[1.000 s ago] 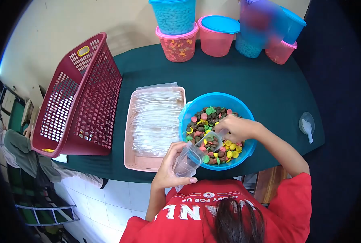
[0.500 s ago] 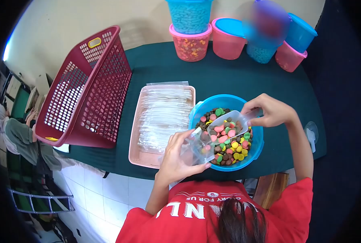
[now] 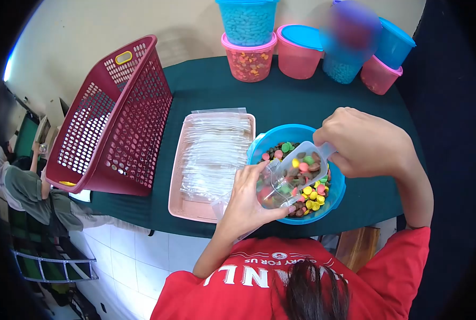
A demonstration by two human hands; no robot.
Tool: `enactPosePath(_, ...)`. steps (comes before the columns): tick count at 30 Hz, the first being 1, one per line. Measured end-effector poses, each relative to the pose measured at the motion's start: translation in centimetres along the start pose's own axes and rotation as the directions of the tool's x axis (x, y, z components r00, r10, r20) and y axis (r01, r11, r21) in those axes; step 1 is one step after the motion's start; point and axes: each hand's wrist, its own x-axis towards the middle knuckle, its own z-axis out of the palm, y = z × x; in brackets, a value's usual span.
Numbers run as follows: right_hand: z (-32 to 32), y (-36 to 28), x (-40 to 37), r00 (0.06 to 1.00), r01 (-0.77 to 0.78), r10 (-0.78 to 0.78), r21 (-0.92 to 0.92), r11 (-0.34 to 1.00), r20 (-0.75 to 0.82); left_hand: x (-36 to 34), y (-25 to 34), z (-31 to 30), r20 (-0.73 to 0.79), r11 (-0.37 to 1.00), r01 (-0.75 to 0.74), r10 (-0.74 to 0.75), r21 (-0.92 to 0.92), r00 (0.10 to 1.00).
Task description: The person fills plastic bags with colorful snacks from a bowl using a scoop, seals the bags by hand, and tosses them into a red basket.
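Note:
My right hand [image 3: 363, 141] grips the handle of a clear scoop [image 3: 306, 162], which is tilted toward the left and holds coloured round pieces. A clear plastic bag [image 3: 272, 186] is held open by my left hand [image 3: 248, 200], with the scoop's front edge at its mouth. Both are over a blue bowl [image 3: 340, 200] of brown, yellow, green and pink round pieces [image 3: 315, 197]. Left of the bowl, a pink tray [image 3: 175, 200] carries a stack of flat clear bags [image 3: 214, 154].
A tall maroon basket [image 3: 136, 117] stands on the left of the green table [image 3: 206, 80]. Lidded tubs, including a pink one [image 3: 248, 63] and a blue one [image 3: 247, 24], line the back. Another person [image 3: 27, 186] is at the far left.
My right hand has risen and turned, tipping the scoop further toward the bag. The pieces in the scoop have shifted, and my left hand has moved slightly right with the bag.

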Motion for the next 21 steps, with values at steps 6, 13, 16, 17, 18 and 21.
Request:
enactPosePath(6, 0.9, -1.1, -1.0, 0.967, 0.164, -0.196, -0.190, 0.968, -0.165, -0.2, -0.1, 0.0, -0.022, 0.998, -0.058, 0.057, -0.017, 0.998)
enactPosePath(13, 3.6, 0.6, -1.1, 0.967, -0.120, 0.181, -0.304, 0.945, 0.181, -2.1, -2.2, -1.3, 0.006, 0.992, 0.005, -0.005, -0.128, 1.000)
enactPosePath(16, 8.6, 0.9, -0.5, 0.986, -0.007, 0.069, -0.373, 0.928, 0.153, -2.6, -2.2, -1.1, 0.030, 0.987, 0.036, -0.032, -0.153, 0.999)
enactPosePath(17, 9.2, 0.8, -0.6, 0.991, 0.018, 0.030, -0.358, 0.934, 0.127, -2.7, -2.2, -1.1, 0.042, 0.986, 0.047, -0.041, -0.158, 0.998)
enactPosePath(18, 9.1, 1.0, -0.7, 0.991, 0.025, 0.023, -0.356, 0.934, 0.130, -2.7, -2.0, -1.2, 0.039, 0.986, 0.053, -0.048, -0.157, 0.998)
enactPosePath(21, 8.8, 2.2, -1.0, 0.972, 0.003, 0.029, -0.136, 0.991, 0.233, -2.8, -1.6, -1.4, 0.099, 0.978, 0.079, -0.060, -0.192, 0.993)
